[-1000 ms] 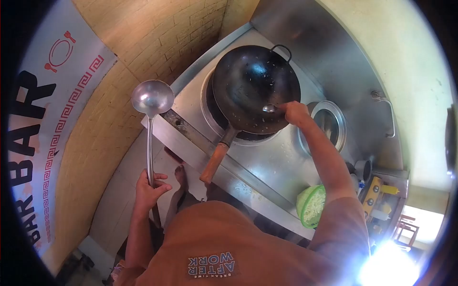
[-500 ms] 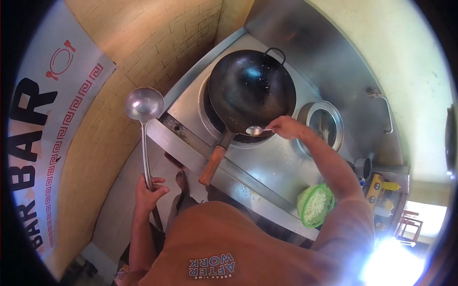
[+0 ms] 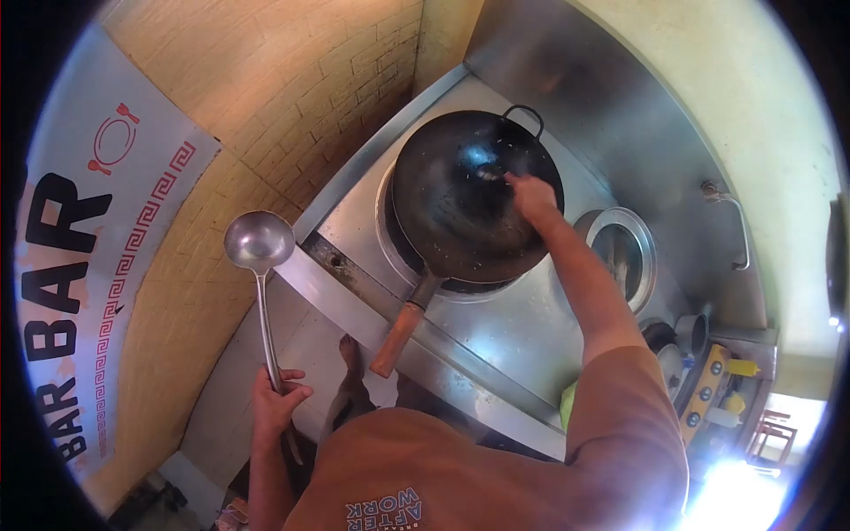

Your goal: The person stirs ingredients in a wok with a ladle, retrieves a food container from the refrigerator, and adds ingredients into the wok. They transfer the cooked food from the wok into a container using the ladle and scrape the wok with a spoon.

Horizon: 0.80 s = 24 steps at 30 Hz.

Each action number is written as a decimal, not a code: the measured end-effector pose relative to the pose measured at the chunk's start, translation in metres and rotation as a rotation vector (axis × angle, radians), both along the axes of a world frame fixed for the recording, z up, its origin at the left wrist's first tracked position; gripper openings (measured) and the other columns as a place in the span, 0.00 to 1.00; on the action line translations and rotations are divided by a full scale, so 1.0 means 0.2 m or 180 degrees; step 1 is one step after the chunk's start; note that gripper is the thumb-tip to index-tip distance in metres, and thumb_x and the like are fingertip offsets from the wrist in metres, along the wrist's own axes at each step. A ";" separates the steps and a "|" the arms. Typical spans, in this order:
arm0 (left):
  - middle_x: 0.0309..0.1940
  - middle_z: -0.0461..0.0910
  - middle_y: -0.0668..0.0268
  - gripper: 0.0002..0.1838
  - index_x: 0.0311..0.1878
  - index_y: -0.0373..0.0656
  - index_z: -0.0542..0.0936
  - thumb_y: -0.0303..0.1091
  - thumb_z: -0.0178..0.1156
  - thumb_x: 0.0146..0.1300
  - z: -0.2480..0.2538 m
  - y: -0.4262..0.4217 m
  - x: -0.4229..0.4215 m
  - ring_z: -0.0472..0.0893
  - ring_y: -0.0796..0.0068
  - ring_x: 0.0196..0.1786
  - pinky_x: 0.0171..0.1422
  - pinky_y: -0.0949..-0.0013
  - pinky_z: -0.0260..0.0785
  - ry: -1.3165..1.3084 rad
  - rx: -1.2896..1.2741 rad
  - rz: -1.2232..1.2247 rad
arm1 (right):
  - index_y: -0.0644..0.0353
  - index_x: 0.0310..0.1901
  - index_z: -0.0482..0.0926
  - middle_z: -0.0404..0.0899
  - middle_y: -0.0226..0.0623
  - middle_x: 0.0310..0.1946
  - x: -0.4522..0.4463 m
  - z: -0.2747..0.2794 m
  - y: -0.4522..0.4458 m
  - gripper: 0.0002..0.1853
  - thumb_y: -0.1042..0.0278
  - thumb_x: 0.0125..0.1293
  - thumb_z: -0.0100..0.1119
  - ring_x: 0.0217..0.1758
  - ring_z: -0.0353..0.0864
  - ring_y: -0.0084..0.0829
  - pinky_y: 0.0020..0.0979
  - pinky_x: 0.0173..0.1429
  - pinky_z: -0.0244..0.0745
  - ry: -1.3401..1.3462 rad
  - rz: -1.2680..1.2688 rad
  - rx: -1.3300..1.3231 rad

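My left hand (image 3: pixel 277 403) grips the shaft of a long metal ladle (image 3: pixel 259 241), its bowl raised beside the stove's left edge, away from the wok. A black wok (image 3: pixel 443 221) with a wooden handle (image 3: pixel 397 341) sits on the burner, a few small pale bits scattered on its inner surface. Above the wok's right half, my right hand (image 3: pixel 536 202) is closed around a small metal spoon (image 3: pixel 489 173). The spoon's bowl is over the wok's middle; whether it touches the surface I cannot tell.
A second round metal ring (image 3: pixel 651 257) lies right of the wok. The steel splashback (image 3: pixel 611 97) carries a tap (image 3: pixel 730 212). My right sleeve mostly hides a green basket (image 3: pixel 567 403). Small pans (image 3: pixel 691 334) and bottles (image 3: pixel 742 367) stand at far right; a brick wall (image 3: pixel 345 88) borders the left.
My right hand has moved from the wok's near right rim inward over its middle with the spoon. The view has shifted slightly, and my sleeve now covers most of the green basket.
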<state>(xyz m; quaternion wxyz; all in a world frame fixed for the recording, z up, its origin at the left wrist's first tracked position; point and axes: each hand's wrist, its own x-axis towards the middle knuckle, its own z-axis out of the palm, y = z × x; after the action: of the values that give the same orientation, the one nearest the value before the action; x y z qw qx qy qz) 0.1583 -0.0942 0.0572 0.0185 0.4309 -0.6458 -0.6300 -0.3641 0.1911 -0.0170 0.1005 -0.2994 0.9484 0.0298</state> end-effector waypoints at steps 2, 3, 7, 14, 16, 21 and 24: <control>0.42 0.82 0.56 0.31 0.44 0.40 0.67 0.26 0.79 0.43 0.00 0.00 0.02 0.83 0.74 0.35 0.40 0.71 0.78 -0.0013 -0.0018 0.0036 | 0.45 0.56 0.80 0.83 0.46 0.45 0.14 -0.02 0.05 0.22 0.71 0.60 0.51 0.48 0.82 0.47 0.43 0.55 0.77 -0.0429 0.0362 -0.0272; 0.42 0.82 0.56 0.31 0.44 0.40 0.67 0.26 0.79 0.43 -0.01 0.00 0.03 0.83 0.74 0.36 0.40 0.70 0.78 0.0005 -0.0049 0.0047 | 0.47 0.54 0.82 0.83 0.48 0.44 0.18 -0.06 0.09 0.22 0.73 0.59 0.51 0.47 0.83 0.48 0.43 0.54 0.77 -0.0650 0.0614 -0.0505; 0.42 0.82 0.55 0.31 0.45 0.40 0.67 0.26 0.79 0.43 0.00 -0.01 0.01 0.83 0.74 0.36 0.40 0.70 0.78 0.0089 0.0020 0.0155 | 0.50 0.49 0.84 0.83 0.50 0.43 0.19 0.08 0.16 0.20 0.77 0.57 0.50 0.46 0.82 0.51 0.42 0.56 0.77 -0.0617 0.0163 -0.1290; 0.42 0.82 0.55 0.29 0.44 0.40 0.68 0.25 0.78 0.44 -0.02 -0.06 -0.04 0.83 0.74 0.36 0.41 0.70 0.78 0.0242 -0.0047 -0.0068 | 0.49 0.58 0.78 0.82 0.46 0.47 0.02 0.02 0.12 0.23 0.71 0.60 0.53 0.51 0.82 0.44 0.44 0.54 0.77 -0.0014 -0.0130 0.0185; 0.43 0.82 0.55 0.28 0.44 0.39 0.68 0.25 0.78 0.44 0.02 -0.05 -0.08 0.83 0.73 0.36 0.41 0.70 0.78 0.0200 -0.0002 -0.0072 | 0.49 0.57 0.79 0.82 0.45 0.47 0.16 -0.03 0.09 0.22 0.72 0.60 0.52 0.51 0.81 0.46 0.44 0.55 0.77 -0.0311 -0.0184 -0.0070; 0.43 0.82 0.55 0.28 0.45 0.39 0.68 0.24 0.77 0.44 0.00 -0.09 -0.06 0.83 0.73 0.37 0.41 0.70 0.77 0.0200 -0.0053 -0.0168 | 0.51 0.53 0.82 0.82 0.46 0.47 0.42 -0.10 0.16 0.19 0.73 0.61 0.53 0.51 0.80 0.49 0.42 0.58 0.75 -0.0830 0.0267 -0.0807; 0.43 0.82 0.55 0.28 0.45 0.39 0.68 0.23 0.77 0.44 0.00 -0.14 -0.04 0.83 0.73 0.37 0.41 0.70 0.77 0.0245 -0.0134 -0.0182 | 0.52 0.51 0.83 0.82 0.47 0.47 0.45 -0.02 0.14 0.18 0.73 0.60 0.54 0.52 0.81 0.49 0.41 0.59 0.74 -0.1268 0.0518 -0.0927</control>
<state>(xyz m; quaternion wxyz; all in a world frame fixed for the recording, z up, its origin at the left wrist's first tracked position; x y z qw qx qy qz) 0.1503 -0.1224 0.0576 0.0342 0.3872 -0.6698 -0.6327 -0.2744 0.2199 -0.0202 0.2384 -0.3860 0.8769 -0.1586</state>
